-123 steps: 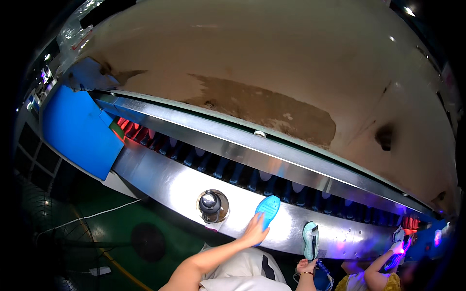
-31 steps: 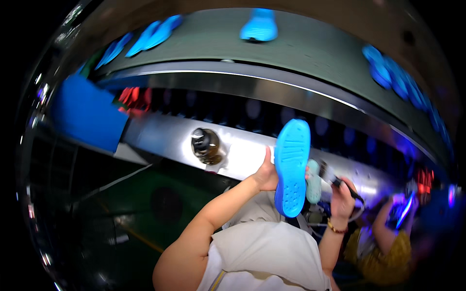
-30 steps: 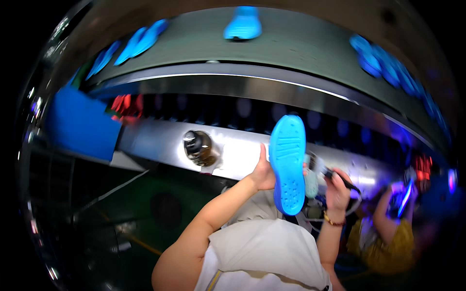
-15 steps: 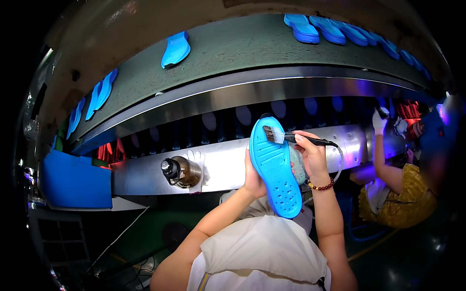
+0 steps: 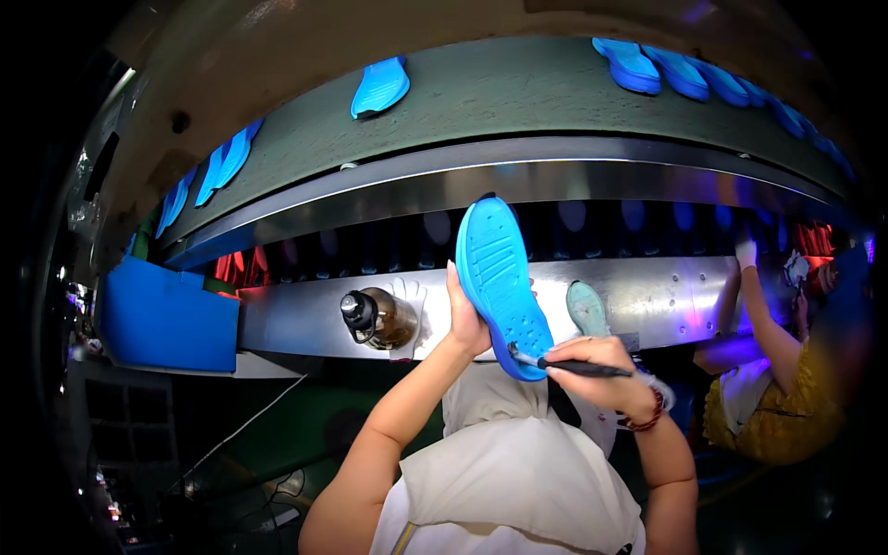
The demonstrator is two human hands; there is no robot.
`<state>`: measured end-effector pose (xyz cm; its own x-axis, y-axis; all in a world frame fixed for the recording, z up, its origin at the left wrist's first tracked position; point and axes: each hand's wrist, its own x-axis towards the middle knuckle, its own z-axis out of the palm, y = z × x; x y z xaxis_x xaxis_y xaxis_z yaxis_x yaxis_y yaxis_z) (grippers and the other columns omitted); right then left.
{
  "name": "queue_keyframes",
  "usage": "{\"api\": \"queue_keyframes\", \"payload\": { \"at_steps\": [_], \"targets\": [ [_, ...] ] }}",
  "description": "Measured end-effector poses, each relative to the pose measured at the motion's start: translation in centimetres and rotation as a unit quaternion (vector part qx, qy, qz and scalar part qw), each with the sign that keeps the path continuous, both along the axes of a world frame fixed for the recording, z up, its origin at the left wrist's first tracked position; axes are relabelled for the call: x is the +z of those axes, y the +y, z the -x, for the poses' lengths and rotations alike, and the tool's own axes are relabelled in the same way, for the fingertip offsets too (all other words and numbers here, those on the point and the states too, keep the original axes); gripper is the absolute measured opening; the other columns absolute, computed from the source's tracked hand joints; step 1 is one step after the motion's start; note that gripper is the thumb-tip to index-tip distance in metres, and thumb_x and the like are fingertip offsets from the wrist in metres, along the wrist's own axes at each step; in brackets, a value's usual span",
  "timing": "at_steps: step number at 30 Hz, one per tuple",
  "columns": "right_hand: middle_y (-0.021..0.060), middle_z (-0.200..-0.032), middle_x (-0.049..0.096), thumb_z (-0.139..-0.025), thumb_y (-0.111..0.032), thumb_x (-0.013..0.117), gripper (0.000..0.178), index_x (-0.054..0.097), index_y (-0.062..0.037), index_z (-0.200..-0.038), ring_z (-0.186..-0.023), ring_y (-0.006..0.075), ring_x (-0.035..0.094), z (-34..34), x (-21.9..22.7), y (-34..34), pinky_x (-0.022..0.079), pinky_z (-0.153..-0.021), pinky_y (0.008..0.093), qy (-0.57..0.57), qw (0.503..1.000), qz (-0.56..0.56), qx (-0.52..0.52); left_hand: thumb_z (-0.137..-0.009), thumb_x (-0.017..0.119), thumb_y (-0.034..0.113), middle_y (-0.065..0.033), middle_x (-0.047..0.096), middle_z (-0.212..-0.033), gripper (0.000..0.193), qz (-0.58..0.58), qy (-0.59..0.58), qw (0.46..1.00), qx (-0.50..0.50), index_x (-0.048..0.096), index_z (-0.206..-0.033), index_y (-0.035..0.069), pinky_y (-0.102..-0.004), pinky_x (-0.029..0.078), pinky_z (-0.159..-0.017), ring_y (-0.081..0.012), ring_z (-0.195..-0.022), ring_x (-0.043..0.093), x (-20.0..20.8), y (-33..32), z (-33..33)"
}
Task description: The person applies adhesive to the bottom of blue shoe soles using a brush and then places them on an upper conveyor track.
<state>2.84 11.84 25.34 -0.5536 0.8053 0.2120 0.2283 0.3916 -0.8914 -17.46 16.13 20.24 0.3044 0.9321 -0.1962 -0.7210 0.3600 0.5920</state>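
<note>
A blue shoe sole (image 5: 502, 268) is gripped along its left edge by my left hand (image 5: 468, 314), with fingertips showing past the right edge. Its patterned face is turned up, the wider end pointing away from me. A black-handled brush (image 5: 588, 368) is pinched in my right hand (image 5: 606, 363). The brush tip touches the near end of the sole, where small holes dot the surface. To the right, a pale green sole-shaped piece (image 5: 585, 307) lies on the metal ledge.
The metal ledge (image 5: 647, 287) also carries a dark-capped bottle (image 5: 379, 317) beside a white glove (image 5: 407, 301). Beyond it, blue soles (image 5: 381, 85) lie on a green conveyor belt (image 5: 481, 97). A blue box (image 5: 166, 314) stands left; a co-worker (image 5: 772, 388) in yellow works at right.
The brush has moved from the sole's far end down to its near end. My right hand has come nearer to me, uncovering the pale green piece. The sole is raised slightly farther away.
</note>
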Motion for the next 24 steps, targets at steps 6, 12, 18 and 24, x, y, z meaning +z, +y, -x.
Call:
{"api": "queue_keyframes", "payload": {
  "at_steps": [6,12,18,24],
  "targets": [
    [0.0122,-0.085,0.064,-0.075,0.001,0.06,0.017,0.063,0.0025,-0.091,-0.073,0.0149,0.061,0.5,2.7,4.4,0.048,-0.064,0.0217,0.202,0.968,0.032,-0.147,-0.073,0.013,0.075,-0.0154,0.046,-0.119,0.087,0.037,-0.101,0.99,-0.089,0.031,-0.13,0.012,-0.0466,0.039,-0.09,-0.0316,-0.106,0.048,1.2,-1.2,-2.8],
    [0.014,-0.084,0.064,-0.07,-0.002,0.064,0.019,0.063,0.0031,-0.088,-0.078,0.0193,0.063,-0.6,2.4,3.0,0.048,-0.072,0.0268,0.233,0.969,0.083,0.022,-0.074,0.016,0.074,-0.0135,0.044,-0.123,0.085,0.009,-0.18,0.976,-0.125,0.031,-0.13,0.012,-0.0453,0.038,-0.092,-0.0288,-0.108,0.047,2.5,-0.5,-3.6],
    [0.0143,-0.085,0.064,-0.068,-0.002,0.066,0.019,0.064,0.0024,-0.086,-0.078,0.0194,0.063,-1.0,2.7,3.6,0.049,-0.073,0.028,0.164,0.985,-0.061,-0.009,-0.072,0.014,0.077,-0.0174,0.05,-0.112,0.091,-0.012,-0.062,0.997,-0.049,0.034,-0.127,0.007,-0.0433,0.043,-0.086,-0.0302,-0.1,0.051,3.8,0.3,-4.0],
    [0.0144,-0.082,0.064,-0.066,0.0,0.065,0.018,0.064,0.0007,-0.084,-0.077,0.023,0.062,-2.1,2.6,4.3,0.048,-0.073,0.0293,0.173,0.975,-0.086,-0.11,-0.065,0.015,0.083,-0.0212,0.052,-0.104,0.098,-0.122,-0.046,0.991,-0.042,0.037,-0.122,0.006,-0.0414,0.046,-0.078,-0.03,-0.09,0.055,4.5,2.0,-4.5]
  ]
}}
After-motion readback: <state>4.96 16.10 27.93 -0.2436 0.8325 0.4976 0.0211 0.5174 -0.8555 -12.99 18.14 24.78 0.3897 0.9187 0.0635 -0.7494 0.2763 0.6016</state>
